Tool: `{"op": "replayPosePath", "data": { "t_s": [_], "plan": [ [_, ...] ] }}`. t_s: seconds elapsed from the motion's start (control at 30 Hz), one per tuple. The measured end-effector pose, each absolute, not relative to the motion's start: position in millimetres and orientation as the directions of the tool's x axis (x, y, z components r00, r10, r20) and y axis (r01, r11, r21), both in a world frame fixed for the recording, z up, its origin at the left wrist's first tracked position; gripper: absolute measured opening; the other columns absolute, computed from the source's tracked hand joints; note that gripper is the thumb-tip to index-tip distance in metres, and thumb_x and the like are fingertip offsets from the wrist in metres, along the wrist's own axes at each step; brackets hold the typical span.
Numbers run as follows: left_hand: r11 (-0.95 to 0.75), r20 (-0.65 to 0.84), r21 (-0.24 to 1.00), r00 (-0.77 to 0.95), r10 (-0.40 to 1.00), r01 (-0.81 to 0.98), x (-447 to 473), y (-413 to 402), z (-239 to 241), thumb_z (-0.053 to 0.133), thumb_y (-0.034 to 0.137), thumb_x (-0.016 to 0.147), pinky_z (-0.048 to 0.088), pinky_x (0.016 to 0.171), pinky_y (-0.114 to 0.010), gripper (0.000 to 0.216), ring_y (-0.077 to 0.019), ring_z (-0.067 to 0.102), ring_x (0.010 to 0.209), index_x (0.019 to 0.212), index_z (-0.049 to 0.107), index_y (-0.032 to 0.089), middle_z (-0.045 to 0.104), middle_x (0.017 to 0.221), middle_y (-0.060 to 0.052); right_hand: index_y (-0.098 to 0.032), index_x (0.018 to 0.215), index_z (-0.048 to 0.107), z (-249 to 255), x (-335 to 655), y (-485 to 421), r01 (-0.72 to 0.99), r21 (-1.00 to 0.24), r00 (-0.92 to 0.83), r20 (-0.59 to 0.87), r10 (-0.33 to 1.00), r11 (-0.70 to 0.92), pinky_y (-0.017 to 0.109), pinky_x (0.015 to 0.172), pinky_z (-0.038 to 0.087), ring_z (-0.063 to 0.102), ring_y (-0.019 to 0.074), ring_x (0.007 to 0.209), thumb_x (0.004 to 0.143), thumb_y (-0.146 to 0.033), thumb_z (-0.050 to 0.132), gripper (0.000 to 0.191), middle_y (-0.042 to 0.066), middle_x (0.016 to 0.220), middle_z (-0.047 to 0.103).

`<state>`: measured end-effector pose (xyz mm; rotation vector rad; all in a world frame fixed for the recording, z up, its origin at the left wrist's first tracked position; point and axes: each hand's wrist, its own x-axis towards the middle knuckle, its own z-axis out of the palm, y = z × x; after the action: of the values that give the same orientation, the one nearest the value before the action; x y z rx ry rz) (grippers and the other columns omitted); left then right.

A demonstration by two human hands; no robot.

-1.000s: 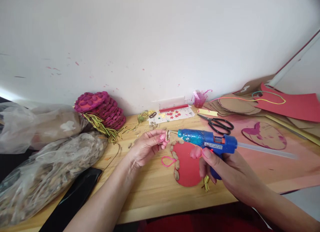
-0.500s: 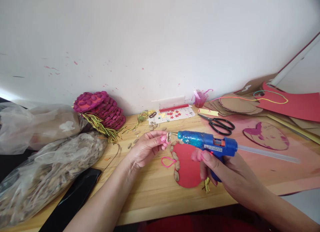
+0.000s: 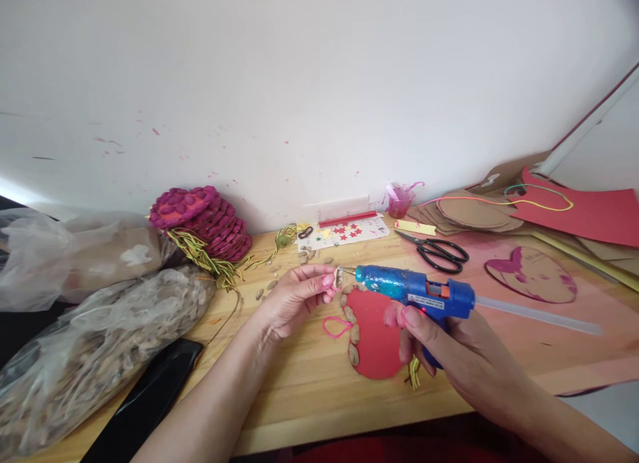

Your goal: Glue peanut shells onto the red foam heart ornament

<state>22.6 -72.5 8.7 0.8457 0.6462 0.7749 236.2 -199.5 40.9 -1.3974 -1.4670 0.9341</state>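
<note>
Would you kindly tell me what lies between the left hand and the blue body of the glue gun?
The head view shows a small shell-like piece pinched by the left hand, then the metal nozzle of the glue gun.

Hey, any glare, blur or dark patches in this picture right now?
In the head view, highlights dot the glue gun; in the head view, print on its label is too soft to read; in the head view, the plastic bag looks soft toward the lower left; in the head view, the top-right corner darkens.

Soft light brightens the white wall point(image 3: 299, 84). 1 strip point(image 3: 14, 185) glows far left. The top right corner looks dark.
</note>
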Motion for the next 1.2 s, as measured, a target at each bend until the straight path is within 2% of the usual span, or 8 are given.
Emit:
{"op": "replayPosePath", "data": {
  "t_s": [1.07, 1.2],
  "plan": [
    [0.433, -0.188, 0.836, 0.565, 0.803, -0.337, 20.7, -72.5, 8.6, 0.093, 0.024, 0.061, 0.052, 0.059, -0.018, 0.03, -0.0085, 0.063, 0.059, 0.084, 0.077, 0.013, 0.071, 0.071, -0.003, -0.023, 0.063, 0.058, 36.5, 238.8, -201.4, 0.347, -0.936, 0.031, 0.075, 0.997, 0.06, 0.027, 0.044, 0.044, 0.056, 0.0132, 0.051, 0.097, -0.055, 0.048, 0.048, 0.002, 0.062, 0.066],
    [0.432, -0.193, 0.837, 0.559, 0.806, -0.334, 21.5, -72.9, 9.5, 0.093, 0.025, 0.06, 0.051, 0.059, -0.018, 0.031, -0.0084, 0.062, 0.058, 0.083, 0.076, 0.012, 0.071, 0.07, -0.003, -0.023, 0.071, 0.057, 36.5, 238.1, -200.4, 0.336, -0.941, 0.043, 0.056, 0.998, 0.039, 0.027, 0.044, 0.045, 0.056, 0.0137, 0.05, 0.096, -0.054, 0.049, 0.041, 0.001, 0.062, 0.066]
  ]
}}
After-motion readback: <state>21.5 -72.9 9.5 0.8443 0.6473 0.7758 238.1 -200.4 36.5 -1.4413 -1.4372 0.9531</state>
